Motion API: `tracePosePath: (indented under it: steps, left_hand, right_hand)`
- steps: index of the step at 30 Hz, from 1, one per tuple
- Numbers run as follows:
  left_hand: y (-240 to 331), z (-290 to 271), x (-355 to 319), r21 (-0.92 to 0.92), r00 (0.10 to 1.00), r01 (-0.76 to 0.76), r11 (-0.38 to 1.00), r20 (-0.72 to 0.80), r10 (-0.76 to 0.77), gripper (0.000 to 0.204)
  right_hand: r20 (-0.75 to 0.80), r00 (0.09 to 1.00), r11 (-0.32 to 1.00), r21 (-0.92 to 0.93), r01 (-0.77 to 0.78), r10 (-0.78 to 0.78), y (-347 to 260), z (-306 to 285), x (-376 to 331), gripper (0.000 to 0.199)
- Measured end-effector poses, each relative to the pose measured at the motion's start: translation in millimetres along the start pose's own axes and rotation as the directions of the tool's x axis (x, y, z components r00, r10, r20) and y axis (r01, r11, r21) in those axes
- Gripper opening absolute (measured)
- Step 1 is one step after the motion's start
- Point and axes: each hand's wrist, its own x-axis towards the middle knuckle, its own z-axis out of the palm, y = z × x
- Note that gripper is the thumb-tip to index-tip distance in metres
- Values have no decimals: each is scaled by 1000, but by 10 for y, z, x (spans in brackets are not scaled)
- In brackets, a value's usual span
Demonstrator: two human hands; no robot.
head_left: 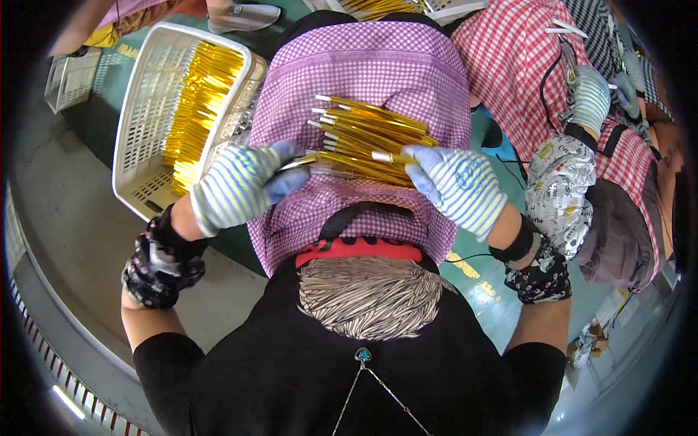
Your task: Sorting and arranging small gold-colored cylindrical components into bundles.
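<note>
On the purple checked apron (pixel 363 54) over my lap lies a loose bundle of thin, shiny gold sticks (pixel 374 131), most with their white tips to the left. My left hand (pixel 236 185), in a striped glove, is closed on a small metallic piece (pixel 294 163) beside the bundle. A gold end shows at its tip; its exact kind is unclear. Across the bundle, my right hand (pixel 462 182), gloved alike, pinches a gold stick (pixel 396 158) near its white tip. That tip points left toward my other hand; the fingers partly cover the stick.
A white plastic basket (pixel 134 138) with many gold sticks (pixel 203 102) stands at my left. Close on my right sits a co-worker in a red checked apron (pixel 509 65), a gloved hand (pixel 590 98) raised. Another person's shoe (pixel 243 18) is at the far left.
</note>
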Motion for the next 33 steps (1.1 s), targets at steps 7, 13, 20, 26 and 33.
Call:
tracePosePath:
  steps: [7,13,20,26,33]
  left_hand:
    - [-293,553,282,558,942,-215,801,-98,321,29]
    - [-213,525,343,565,944,-245,788,-46,326,30]
    - [-39,336,285,622,957,-227,750,-2,291,21]
    - [164,63,249,818,843,-253,517,-75,532,30]
    - [203,128,137,494,905,-348,797,-44,423,26]
  right_hand:
    - [-299,938,983,-104,152,-176,-78,106,229,37]
    - [-246,959,986,53,160,-142,-85,267,204,35]
    - [-211,964,967,161,196,-160,-87,239,255,30]
    - [-156,980,827,530,187,-122,-164,328,375,29]
    - [42,977,973,116,201,-207,-294,125,359,28]
